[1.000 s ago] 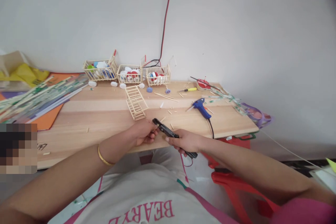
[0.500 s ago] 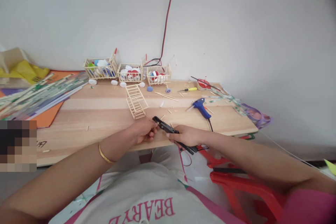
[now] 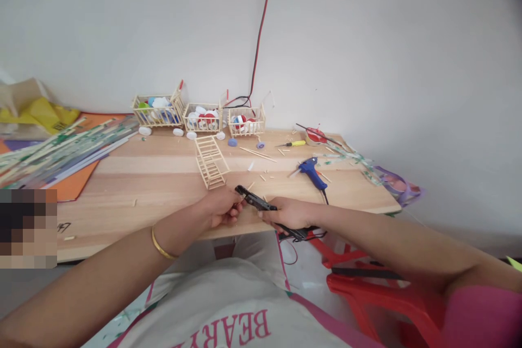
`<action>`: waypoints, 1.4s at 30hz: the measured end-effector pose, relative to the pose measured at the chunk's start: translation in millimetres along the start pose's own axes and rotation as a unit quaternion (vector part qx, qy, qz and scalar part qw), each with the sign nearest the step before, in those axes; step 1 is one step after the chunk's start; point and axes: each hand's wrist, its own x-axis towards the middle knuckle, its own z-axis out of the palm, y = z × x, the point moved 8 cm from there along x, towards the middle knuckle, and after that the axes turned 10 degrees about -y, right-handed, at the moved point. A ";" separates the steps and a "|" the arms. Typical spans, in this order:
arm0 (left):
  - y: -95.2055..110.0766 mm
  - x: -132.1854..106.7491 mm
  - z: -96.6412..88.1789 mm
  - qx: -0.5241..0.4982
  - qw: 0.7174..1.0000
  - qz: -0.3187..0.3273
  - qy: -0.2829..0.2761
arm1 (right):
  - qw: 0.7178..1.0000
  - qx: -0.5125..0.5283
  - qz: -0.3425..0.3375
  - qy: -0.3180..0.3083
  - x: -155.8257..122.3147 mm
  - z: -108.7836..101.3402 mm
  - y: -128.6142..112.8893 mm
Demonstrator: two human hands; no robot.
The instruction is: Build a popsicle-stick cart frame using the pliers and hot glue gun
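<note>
My right hand (image 3: 291,212) is wrapped round the handles of black pliers (image 3: 261,202), which point up and to the left over the table's front edge. Close against their jaws, my left hand (image 3: 225,206) has its fingers pinched together; what they hold is too small or hidden to make out. Just beyond my left hand lies a small ladder-like frame of thin wooden sticks (image 3: 211,162). Short cut pieces of stick are scattered past the pliers. A blue hot glue gun (image 3: 312,172) rests on the table to the right of them.
Three stick-built carts filled with bottle caps, the left one (image 3: 158,110) the largest, line the wall. A yellow-handled screwdriver (image 3: 296,143) lies near a red-topped tape roll (image 3: 315,135). Bundled sticks (image 3: 77,152) cover the table's left side. A red plastic stool (image 3: 379,293) stands below, at right.
The view has tilted slightly, so the tabletop things sit a little lower. My hands and the pliers stay together almost unmoved, with the pliers' jaws still at my left fingertips.
</note>
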 end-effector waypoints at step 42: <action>7.0 5.2 -5.8 0.000 1.000 0.016 0.026 | 0.999 -0.034 0.009 0.014 7.6 -16.5 0.6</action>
